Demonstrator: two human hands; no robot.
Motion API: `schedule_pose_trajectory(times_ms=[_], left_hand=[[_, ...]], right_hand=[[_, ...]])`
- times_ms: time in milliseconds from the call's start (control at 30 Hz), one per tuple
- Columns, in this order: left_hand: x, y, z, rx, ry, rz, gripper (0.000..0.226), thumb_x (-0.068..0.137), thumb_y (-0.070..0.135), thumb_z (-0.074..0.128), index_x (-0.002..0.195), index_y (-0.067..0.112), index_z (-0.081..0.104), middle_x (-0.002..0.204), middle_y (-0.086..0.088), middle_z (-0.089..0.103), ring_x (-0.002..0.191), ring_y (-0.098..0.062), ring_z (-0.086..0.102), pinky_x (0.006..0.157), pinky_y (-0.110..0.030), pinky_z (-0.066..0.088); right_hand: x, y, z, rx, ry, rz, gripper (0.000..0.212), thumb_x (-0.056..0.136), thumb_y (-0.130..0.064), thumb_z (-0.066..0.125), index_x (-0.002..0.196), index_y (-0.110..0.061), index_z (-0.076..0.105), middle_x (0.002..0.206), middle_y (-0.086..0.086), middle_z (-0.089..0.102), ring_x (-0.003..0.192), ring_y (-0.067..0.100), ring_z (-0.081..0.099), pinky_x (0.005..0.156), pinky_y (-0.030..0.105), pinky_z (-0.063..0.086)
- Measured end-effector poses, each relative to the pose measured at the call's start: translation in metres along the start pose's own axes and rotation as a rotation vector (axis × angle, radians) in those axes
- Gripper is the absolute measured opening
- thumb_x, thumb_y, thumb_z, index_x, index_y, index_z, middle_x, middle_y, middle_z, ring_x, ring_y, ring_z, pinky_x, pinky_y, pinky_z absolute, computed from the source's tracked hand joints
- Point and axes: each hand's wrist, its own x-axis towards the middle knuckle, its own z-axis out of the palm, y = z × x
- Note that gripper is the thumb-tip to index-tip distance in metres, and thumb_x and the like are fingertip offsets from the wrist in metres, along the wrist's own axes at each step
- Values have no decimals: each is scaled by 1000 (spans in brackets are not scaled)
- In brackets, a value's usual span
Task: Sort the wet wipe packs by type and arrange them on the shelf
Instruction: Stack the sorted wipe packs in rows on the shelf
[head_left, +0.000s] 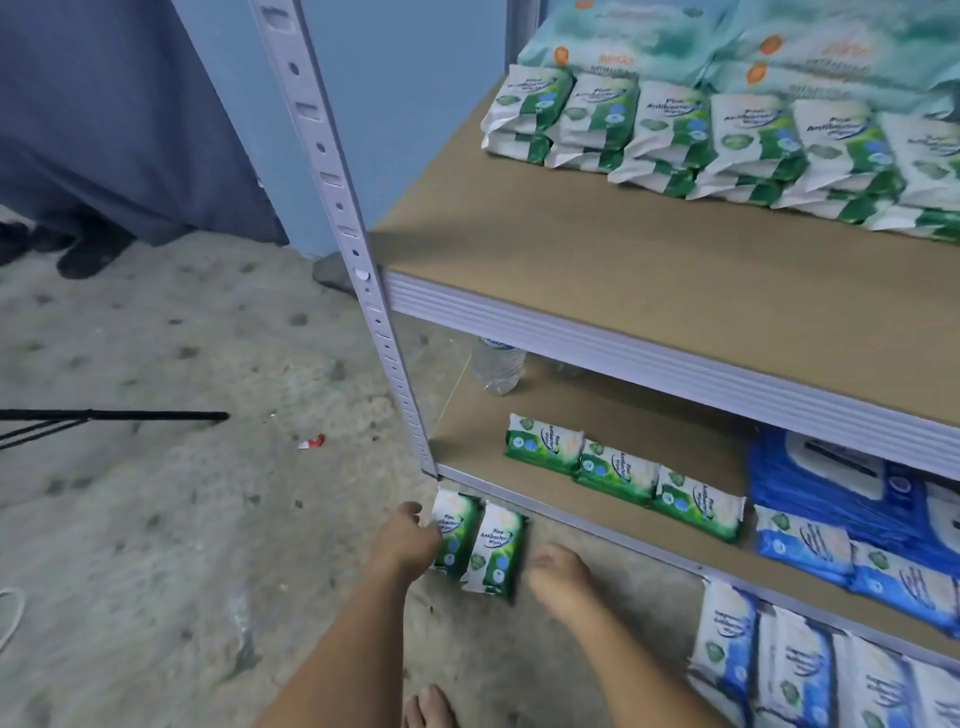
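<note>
In the head view, two green-and-white plastic wet wipe packs are seen standing side by side on the grey speckled concrete floor (156, 519) at lower centre, just below the bottom rail of the grey metal shelf unit with brown boards (623, 249). The left floor pack (457, 532) is held at its left edge by the left hand (410, 538), whose fingers are curled against it. The right floor pack (496, 553) is not touched. The right hand (558, 577) is blurred just to its right, and its grip cannot be told. Three more green packs (621, 475) are laid in a row on the lowest board, with blue-and-white packs (831, 551) at the lower right. At upper right, green packs (727, 140) are stacked in a row before large pale teal packs (675, 36). A clear plastic bottle (496, 364) is seen behind.
</note>
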Motion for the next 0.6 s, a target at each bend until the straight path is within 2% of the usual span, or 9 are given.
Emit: schedule_pose_trajectory(times_ms=[67,133,200,267,367,433,500,600], left_hand=[[15,-5,13,6,24,-25,49,99,21,53,145,7,45,142,-17,55,124,-31,57,99,-32,45],[23,-7,25,16,31,-19,31,97,13,51,126,10,59,119,-13,66,106,-29,62,90,-31,48],[29,-10,34,15,36,-29,15,90,5,53,102,9,63,89,-3,67,83,-24,61,74,-30,48],[33,-12,40,32,54,-46,11,87,3,56,86,13,60,74,4,61,75,-22,58,64,-28,44],[38,-13,44,71,77,-50,10,84,6,59,81,16,57,77,-1,61,77,-24,56,58,-26,38],[45,-17,47,104,89,-38,9,79,8,60,88,12,58,89,-9,64,81,-29,58,64,-27,40],[53,-22,51,121,90,-35,19,72,13,57,91,12,57,98,-13,63,85,-33,58,69,-30,43],[60,-26,58,117,114,-34,26,61,16,48,86,11,54,96,-16,60,86,-37,58,67,-32,45]], right_hand=[[14,-5,6,101,-11,65,19,90,-8,57,107,-16,63,93,-1,60,95,22,60,89,39,56],[26,-6,15,205,-76,140,15,94,-11,59,107,-18,55,91,-2,56,97,21,57,89,40,54],[36,-6,26,281,-178,206,28,90,-26,64,113,-21,49,109,0,59,104,21,58,85,38,56],[46,-2,37,301,-187,238,39,80,-36,65,117,-27,55,122,0,61,105,22,61,83,39,59],[55,0,48,307,-99,225,34,80,-35,65,111,-23,61,113,5,66,95,25,66,81,41,61],[58,-2,53,306,-79,238,35,85,-34,65,115,-16,63,109,8,68,91,26,68,79,40,62],[64,-2,55,318,-58,257,33,89,-33,66,115,-11,63,103,9,69,89,26,67,77,38,61],[73,-4,55,381,-23,280,34,90,-34,70,112,-9,64,87,2,66,82,22,66,70,34,58]])
